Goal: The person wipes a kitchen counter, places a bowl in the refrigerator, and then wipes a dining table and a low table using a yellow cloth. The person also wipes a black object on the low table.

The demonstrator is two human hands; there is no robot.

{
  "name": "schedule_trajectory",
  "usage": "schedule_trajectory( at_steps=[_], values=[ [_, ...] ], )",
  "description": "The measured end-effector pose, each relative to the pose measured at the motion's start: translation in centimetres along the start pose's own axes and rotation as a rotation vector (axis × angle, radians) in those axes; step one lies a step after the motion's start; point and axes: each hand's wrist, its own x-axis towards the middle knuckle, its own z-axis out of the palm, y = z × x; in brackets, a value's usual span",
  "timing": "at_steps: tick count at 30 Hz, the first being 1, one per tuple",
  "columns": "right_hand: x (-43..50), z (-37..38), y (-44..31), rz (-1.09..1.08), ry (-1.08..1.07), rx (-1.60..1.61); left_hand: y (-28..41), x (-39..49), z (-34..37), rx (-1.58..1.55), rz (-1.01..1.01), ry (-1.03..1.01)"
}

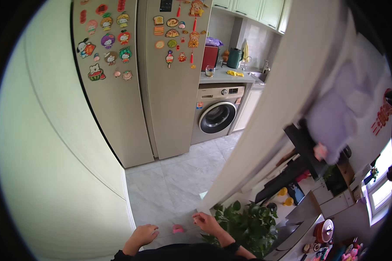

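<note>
My left hand point(145, 234) hangs low in front of me, close to the pale wall point(68, 163), with loosely bent fingers and nothing in it. To its right is my right hand point(208, 223), its fingers half curled around no visible object. The foot of a white wall edge point(248, 124) and a leafy green plant point(245, 225) are nearest to that hand. Between the hands, a pink slipper point(178, 228) shows on the grey tiled floor point(163, 192). Ahead stands a beige double-door refrigerator point(173, 111) covered with cartoon and food magnets.
Beyond the refrigerator, a front-loading washing machine point(217, 114) sits under a grey counter point(220, 77). A red box point(210, 58), a green kettle point(235, 58) and a yellow cloth point(235, 73) rest there beside a sink point(258, 77). A blurred lavender plush-like object point(333, 120) hangs at right.
</note>
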Motion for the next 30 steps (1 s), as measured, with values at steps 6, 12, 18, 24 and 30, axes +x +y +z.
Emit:
schedule_trajectory(
  at_steps=[6,12,18,24,30],
  values=[
    [17.0,-1.7,-7.0,-0.244,0.139,-0.059,-4.7,10.7,-8.8,0.020,-0.022,0.099],
    [31.9,-6.1,-10.3,-0.317,0.402,-0.020,-9.9,23.9,-14.8,-0.084,0.009,0.033],
    [42.1,-14.9,-10.6,-0.232,0.632,-0.130,-13.2,39.6,-22.6,0.060,0.349,-0.102],
    [50.7,-29.3,-11.0,-0.281,0.840,-0.375,-12.2,53.2,-24.6,0.107,0.596,-0.200],
    [63.0,-47.0,-9.9,-0.239,0.969,-0.560,-8.7,65.5,-21.8,0.002,0.648,-0.176]
  ],
)
